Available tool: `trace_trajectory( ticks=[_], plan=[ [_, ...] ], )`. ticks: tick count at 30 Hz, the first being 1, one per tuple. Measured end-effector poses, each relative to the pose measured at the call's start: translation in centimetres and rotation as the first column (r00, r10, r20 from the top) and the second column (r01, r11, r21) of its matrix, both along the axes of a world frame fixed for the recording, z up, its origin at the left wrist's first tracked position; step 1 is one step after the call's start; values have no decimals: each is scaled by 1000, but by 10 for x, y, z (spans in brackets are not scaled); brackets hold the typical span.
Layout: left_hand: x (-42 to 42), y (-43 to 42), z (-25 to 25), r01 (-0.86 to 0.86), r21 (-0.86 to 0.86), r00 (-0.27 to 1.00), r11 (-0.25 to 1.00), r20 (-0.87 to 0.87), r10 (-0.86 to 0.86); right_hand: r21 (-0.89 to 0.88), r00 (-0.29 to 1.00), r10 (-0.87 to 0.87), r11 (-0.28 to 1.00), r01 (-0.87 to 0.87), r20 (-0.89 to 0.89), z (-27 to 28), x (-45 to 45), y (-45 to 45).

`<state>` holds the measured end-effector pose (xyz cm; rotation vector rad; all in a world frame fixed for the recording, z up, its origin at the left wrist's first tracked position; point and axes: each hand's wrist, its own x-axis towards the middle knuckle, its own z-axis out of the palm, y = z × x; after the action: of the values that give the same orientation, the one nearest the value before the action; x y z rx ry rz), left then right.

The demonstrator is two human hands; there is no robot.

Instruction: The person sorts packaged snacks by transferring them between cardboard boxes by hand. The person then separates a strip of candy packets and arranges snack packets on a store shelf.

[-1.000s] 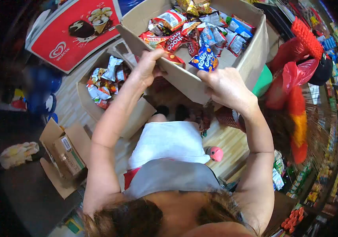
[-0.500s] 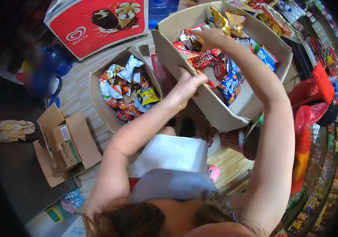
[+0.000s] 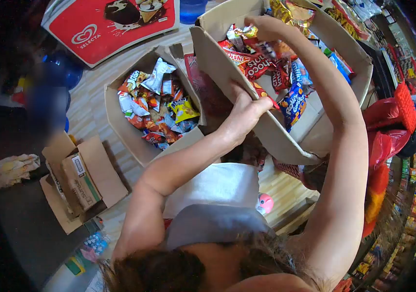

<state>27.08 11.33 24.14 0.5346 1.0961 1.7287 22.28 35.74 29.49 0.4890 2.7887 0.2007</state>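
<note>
A large cardboard box with snack packs in it stands tilted in front of me. My left hand grips its near wall, thumb on the rim. My right hand reaches inside among the packs, near the gold ones; its fingers are partly hidden and what they hold, if anything, is unclear. A blue pack lies near the box's close side, beside red choco packs. To the left, a smaller cardboard box contains several packs, among them a yellow one and a silver one.
A red ice-cream panel stands at the upper left. An opened carton lies at the left. Red plastic bags hang at the right, before shelves of small packs. A pink object is on the floor.
My right hand has left the near rim and reached into the large box's far left part. My left hand still holds the near wall. The view has shifted, bringing more of the smaller box into sight.
</note>
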Motion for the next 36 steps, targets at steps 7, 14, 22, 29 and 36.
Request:
trace_trajectory(
  ticks=[7,14,22,29,36],
  plan=[
    [-4,7,-3,40,-41,999,998,-4,-40,-193,982,181,963,-187,-47,-85,-15,-35],
    [-4,15,-5,-2,-42,999,999,-34,1,-180,994,110,978,-105,18,-84,-29,-19],
    [-11,9,19,66,5,991,998,120,-66,-423,828,-172,902,-86,-534,43,48,-16],
    [-53,-46,25,-440,531,516,724,-510,688,116,417,509,727,-677,-753,159,68,-129],
    [-115,-183,24,-366,243,525,899,-744,414,-507,701,54,652,-564,-711,61,26,-277]
  ],
)
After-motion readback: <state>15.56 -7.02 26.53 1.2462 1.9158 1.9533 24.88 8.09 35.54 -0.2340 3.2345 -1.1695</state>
